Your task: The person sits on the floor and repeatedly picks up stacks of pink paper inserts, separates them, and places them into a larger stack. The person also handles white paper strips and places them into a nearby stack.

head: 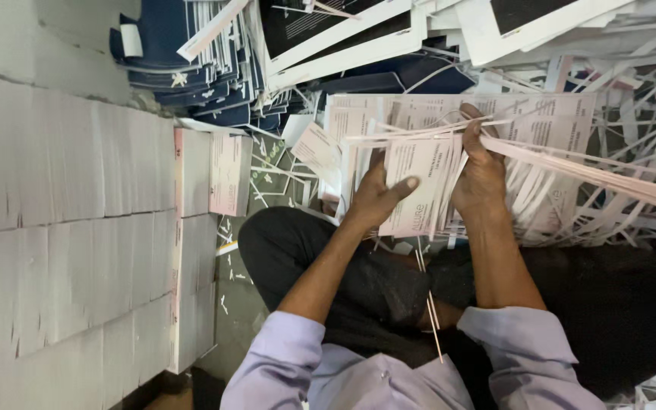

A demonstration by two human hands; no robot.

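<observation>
Both hands grasp a stack of pale cards.
Left hand (377,199) and right hand (480,178) clasp the cards (419,186); paper strips (586,171) hide the stack's far edge.

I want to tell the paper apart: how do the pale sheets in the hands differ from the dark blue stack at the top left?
The pale pink sheets are light with printed text; the dark blue stack is navy. The pink sheets are held by the left hand and right hand; the blue stack lies untouched on the floor. Both are loosely piled printed paper.
</observation>
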